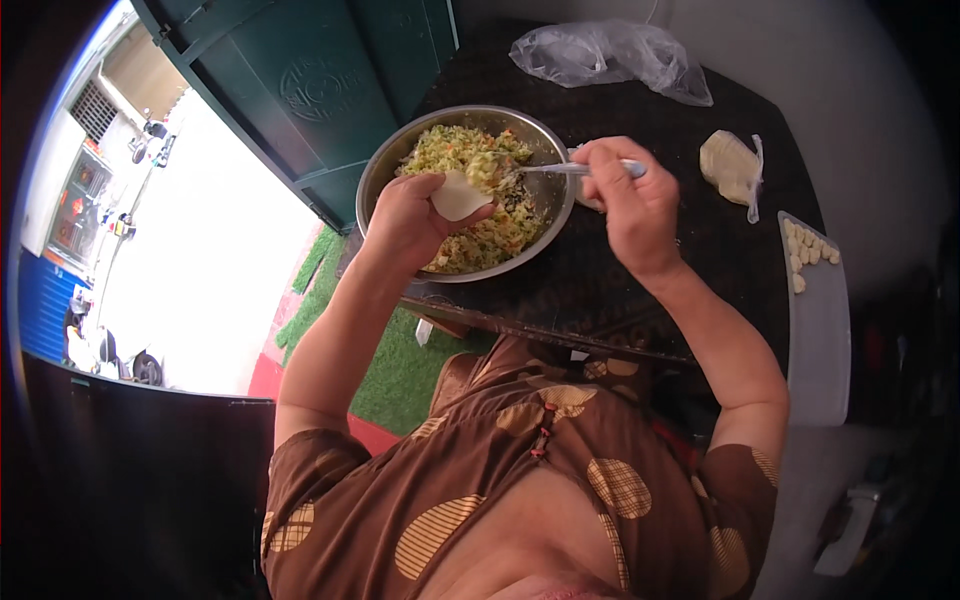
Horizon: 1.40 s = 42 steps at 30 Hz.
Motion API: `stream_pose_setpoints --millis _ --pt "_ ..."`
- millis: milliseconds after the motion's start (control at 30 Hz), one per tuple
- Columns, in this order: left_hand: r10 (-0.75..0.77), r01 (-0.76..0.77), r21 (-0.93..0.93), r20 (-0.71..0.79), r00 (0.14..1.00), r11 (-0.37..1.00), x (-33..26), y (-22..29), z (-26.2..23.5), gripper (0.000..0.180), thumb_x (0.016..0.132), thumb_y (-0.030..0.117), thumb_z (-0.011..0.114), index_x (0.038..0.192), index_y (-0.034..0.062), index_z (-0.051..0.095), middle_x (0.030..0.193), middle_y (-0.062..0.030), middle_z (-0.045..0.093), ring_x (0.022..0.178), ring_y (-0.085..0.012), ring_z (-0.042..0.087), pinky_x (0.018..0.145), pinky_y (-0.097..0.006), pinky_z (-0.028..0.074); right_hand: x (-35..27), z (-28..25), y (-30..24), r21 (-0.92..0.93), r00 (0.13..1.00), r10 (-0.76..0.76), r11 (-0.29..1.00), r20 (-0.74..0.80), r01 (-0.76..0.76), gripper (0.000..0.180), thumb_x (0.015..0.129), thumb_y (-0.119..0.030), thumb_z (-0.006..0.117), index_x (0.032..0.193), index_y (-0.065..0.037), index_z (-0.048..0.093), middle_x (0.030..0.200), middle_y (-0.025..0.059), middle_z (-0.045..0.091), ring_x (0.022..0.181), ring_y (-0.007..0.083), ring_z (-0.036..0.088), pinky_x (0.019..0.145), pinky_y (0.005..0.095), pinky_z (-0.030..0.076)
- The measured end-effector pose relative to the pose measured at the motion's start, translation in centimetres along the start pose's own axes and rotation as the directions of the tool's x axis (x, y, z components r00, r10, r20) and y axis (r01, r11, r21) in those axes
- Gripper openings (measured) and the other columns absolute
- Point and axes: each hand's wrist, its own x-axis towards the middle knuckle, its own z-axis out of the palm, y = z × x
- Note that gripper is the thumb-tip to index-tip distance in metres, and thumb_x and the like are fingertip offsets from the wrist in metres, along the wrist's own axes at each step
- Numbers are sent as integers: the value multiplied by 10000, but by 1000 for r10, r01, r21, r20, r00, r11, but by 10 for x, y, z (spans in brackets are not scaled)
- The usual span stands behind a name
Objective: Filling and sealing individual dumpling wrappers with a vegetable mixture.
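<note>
Left hand (410,215) cups a round dough wrapper (458,195) over the steel bowl (385,165) of chopped vegetable filling (490,235), at the table's (700,250) left edge. Right hand (625,200) grips a spoon (560,168), its tip carrying filling above the wrapper.

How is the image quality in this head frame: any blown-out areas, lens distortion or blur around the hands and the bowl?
Head view: the sunlit ground at left is blown out to white; strong fisheye bending curves the dark green door and leaves black corners; the round steel bowl of chopped filling and both hands, left and right, are evenly lit and fairly sharp; the white tray at right is dimmer and softer.
</note>
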Motion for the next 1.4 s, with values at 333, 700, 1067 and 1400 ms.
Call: stream_pose_setpoints --millis 333,700,1067,1400 --pt "-22 18 -143 -22 1000 990 0 -2 -1 347 946 46 329 1271 -77 321 1250 -230 454 1076 -386 550 831 -528 561 -6 5 5 -311 716 -577 649 394 694 114 818 -8 598 930 -23 602 739 86 571 624 243 575 544 311 464" --pt "41 -26 -183 79 996 983 -12 7 9 350 946 55 322 1263 -92 327 1271 -249 446 1115 -423 526 878 -539 531 25 -10 47 104 912 410 907 17 -409 210 923 -164 535 828 13 595 589 14 512 415 46 376 382 210 279" --pt "-179 258 -133 432 884 957 -38 -43 105 373 959 150 314 1191 -124 413 1153 -253 540 1057 -367 575 885 -448 527 20 -82 44 114 873 485 866 52 -487 404 961 -367 477 989 22 579 676 37 535 497 43 408 417 196 331" --pt "-294 374 -187 352 889 908 36 -134 139 325 936 86 284 1166 -116 394 1142 -257 509 1035 -396 567 831 -460 548 4 -166 85 -344 975 206 924 87 -165 149 917 -152 561 923 -16 620 753 -10 570 655 33 480 579 196 405"
